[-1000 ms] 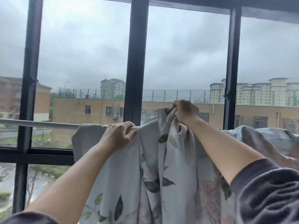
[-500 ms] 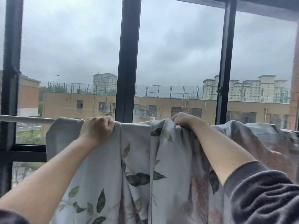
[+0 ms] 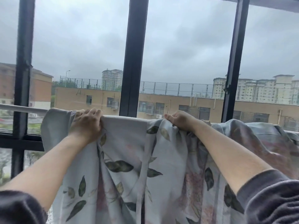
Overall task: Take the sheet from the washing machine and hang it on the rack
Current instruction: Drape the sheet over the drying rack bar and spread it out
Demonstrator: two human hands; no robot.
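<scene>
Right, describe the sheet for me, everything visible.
The sheet is pale grey-blue cloth printed with dark green leaves and faded pink blooms. It hangs draped over the white rail before the window, falling in vertical folds, its lower edge out of view. The left hand grips its top near the left end; the right hand clutches a gathered fold. Further right it lies bunched up.
</scene>
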